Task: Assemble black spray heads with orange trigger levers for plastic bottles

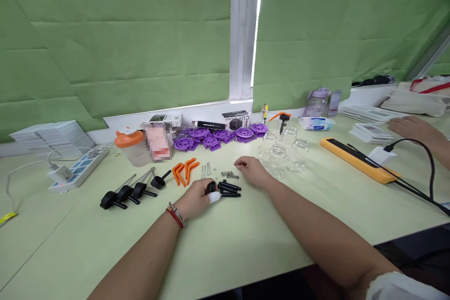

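**Two hands among small parts at frame centre**

While both forearms reach in from the lower edge of the frame, the left hand (199,193) lies on the pale green table (246,248) just left of centre, knuckles up, fingers curled around a small black part (211,187); a white wrap shows on one fingertip and a red and silver bracelet (176,215) circles the wrist. Just right of that hand a few black pins (230,188) lie loose on the table. The right hand (251,170) sits slightly higher in the frame, palm down, its fingertips pinched together near the small metal springs (230,175); whether anything is between them cannot be told. Orange clips (184,171) and thin metal rods (206,169) lie just above the left hand. Black plunger pieces (130,192) stretch toward the left of the frame, purple wheels (218,137) sit above centre, and clear glass jars (281,152) stand right of the right hand. Another person's hand (411,129) rests at the right edge.
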`<state>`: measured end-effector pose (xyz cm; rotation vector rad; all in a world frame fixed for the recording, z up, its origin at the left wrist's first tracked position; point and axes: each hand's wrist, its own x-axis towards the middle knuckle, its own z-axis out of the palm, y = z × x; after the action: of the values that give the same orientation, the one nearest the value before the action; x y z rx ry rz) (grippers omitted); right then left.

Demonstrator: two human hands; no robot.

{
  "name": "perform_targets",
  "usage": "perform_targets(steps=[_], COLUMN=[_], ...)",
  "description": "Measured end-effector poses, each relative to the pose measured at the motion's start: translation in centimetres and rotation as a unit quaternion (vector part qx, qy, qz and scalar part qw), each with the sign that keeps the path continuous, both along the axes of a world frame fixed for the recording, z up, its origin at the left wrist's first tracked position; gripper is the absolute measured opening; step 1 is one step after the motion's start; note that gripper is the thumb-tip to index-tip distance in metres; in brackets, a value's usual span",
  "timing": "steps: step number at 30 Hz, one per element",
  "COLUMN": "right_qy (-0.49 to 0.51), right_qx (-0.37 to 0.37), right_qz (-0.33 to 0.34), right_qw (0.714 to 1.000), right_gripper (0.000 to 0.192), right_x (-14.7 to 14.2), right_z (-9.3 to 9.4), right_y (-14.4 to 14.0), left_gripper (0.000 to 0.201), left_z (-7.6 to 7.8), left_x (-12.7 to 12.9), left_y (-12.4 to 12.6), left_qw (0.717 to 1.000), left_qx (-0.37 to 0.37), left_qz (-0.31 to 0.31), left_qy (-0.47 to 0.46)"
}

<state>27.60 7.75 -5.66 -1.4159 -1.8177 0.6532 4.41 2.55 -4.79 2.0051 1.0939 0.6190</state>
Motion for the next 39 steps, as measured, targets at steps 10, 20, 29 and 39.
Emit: perform_targets(steps=[10, 20, 29, 39], right_qy=[-0.081, -0.12, -0.144, -0.155], right_qx=[-0.005, 0.079, 0.032, 0.029], right_qz=[0.042, 0.157, 0.053, 0.045], right_qw=[0.996, 0.977, 0.988, 0.986], right_gripper=[0.017, 0.027, 0.019, 0.014], right_x=[-0.6, -1.2, 0.0, 0.4], right_z=[0.2, 0.1, 0.0, -0.3], right_y=[-0.6, -0.2, 0.5, 0.6], left_gripper=[0.028, 0.03, 0.031, 0.031], left_z=[0.4, 0.4, 0.1, 0.5], left_x=[0.0, 0.0, -0.1, 0.0], left_y=[-0.2, -0.1, -0.1, -0.2], left_qw=[1.0, 1.0, 1.0, 1.0], left_qx=[0.006, 0.001, 0.006, 0.0], left_qz=[0.0, -0.004, -0.002, -0.005], left_qy=[0.009, 0.007, 0.007, 0.005])
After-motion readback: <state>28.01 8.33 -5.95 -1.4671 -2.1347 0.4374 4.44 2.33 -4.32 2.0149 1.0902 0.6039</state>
